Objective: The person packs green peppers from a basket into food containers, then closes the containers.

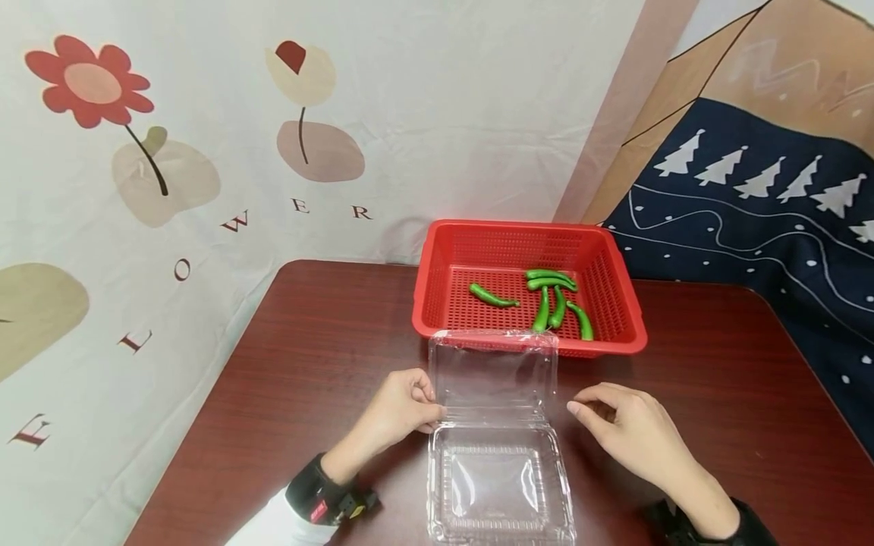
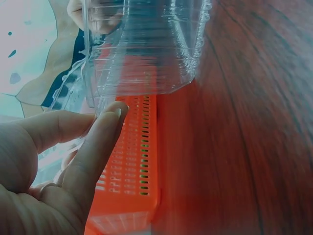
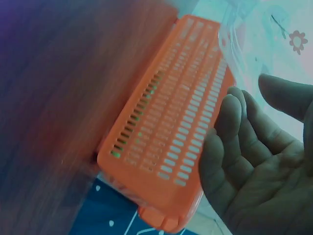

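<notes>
A clear plastic clamshell container [image 1: 493, 485] lies unfolded on the table, its lid [image 1: 493, 375] on the far side, leaning against the front of a red basket. With thumb and forefinger my left hand [image 1: 403, 406] pinches the container's left edge near the hinge; the left wrist view shows this hand [image 2: 63, 156] at the clear plastic [image 2: 146, 73]. Right of the lid, my right hand [image 1: 631, 428] hovers apart from it. Loosely bent fingers and a separate thumb show on that hand [image 3: 264, 156] in the right wrist view, with nothing held.
Several green chili peppers [image 1: 493, 296] lie in the red perforated basket [image 1: 422, 299] at the table's back. Dark reddish wood tabletop [image 1: 293, 341] extends to both sides. Behind it hangs a printed cloth [image 1: 464, 114] with flowers and letters.
</notes>
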Motion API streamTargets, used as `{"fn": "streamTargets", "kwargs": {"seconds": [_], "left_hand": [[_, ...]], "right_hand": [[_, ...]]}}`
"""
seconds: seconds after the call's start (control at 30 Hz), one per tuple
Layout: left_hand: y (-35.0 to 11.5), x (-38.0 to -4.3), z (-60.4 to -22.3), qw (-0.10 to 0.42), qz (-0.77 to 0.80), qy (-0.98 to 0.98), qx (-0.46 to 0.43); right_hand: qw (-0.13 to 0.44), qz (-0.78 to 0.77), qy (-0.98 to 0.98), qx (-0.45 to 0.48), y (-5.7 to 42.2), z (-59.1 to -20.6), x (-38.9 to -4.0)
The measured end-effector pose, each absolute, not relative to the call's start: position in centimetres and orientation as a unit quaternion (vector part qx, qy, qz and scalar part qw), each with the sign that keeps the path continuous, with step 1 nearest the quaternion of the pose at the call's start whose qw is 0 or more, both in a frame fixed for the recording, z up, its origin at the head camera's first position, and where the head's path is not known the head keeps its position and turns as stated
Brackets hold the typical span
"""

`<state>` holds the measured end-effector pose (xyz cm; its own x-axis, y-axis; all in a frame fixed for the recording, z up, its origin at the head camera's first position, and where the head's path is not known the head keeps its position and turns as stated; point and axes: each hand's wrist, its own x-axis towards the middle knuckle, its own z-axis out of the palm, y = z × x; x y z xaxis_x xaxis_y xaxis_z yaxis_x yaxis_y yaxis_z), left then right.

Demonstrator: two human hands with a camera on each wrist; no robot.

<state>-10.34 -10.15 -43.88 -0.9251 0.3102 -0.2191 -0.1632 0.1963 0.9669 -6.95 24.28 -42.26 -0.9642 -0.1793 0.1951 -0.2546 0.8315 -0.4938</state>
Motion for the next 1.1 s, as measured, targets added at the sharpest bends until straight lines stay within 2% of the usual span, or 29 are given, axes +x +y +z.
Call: {"fn": "streamTargets", "kwargs": {"seconds": [0.27,0.43,0.63,0.9,1.1], "left_hand": [[-11.3,-10.4,-44.0,0.174,0.632,0.754,0.036],[-12.0,-10.3,-44.0,0.163,0.63,0.759,0.028],[-12.5,-10.2,-44.0,0.155,0.627,0.763,0.025],[-12.8,-10.3,-44.0,0.147,0.621,0.77,0.015],[-13.0,-10.4,-44.0,0.144,0.617,0.774,0.011]], "right_hand": [[0.184,0.27,-0.932,0.158,26.4,-40.2,-8.9],[0.202,0.262,-0.927,0.177,27.7,-38.0,-11.8],[0.166,0.221,-0.943,0.186,28.0,-36.5,-15.5],[0.065,0.195,-0.958,0.199,26.9,-36.0,-19.4],[0.031,0.168,-0.962,0.215,26.1,-35.8,-21.6]]}}
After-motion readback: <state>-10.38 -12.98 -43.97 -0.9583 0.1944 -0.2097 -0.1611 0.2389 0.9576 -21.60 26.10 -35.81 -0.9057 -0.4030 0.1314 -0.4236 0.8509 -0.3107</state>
